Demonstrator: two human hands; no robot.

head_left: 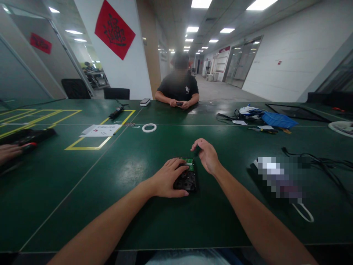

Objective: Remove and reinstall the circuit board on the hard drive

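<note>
A black device casing with a green circuit board [188, 181] lies on the green table in front of me, its inside facing up. My left hand [168, 178] grips it from the left, with the thumb at its near edge and the fingers over the board, hiding part of it. Just off the far right corner of the casing, my right hand [206, 156] is raised above the table. Its fingers are curled towards the thumb around a small dark patch, too unclear to name.
A white tape ring [149, 128] and printed papers [100, 130] lie ahead. To the right are a blurred-out object with a white strap [303, 212], black cables [325, 163] and a blue tray [278, 119]. A person [178, 86] sits opposite; another person's hand [10, 152] is at far left.
</note>
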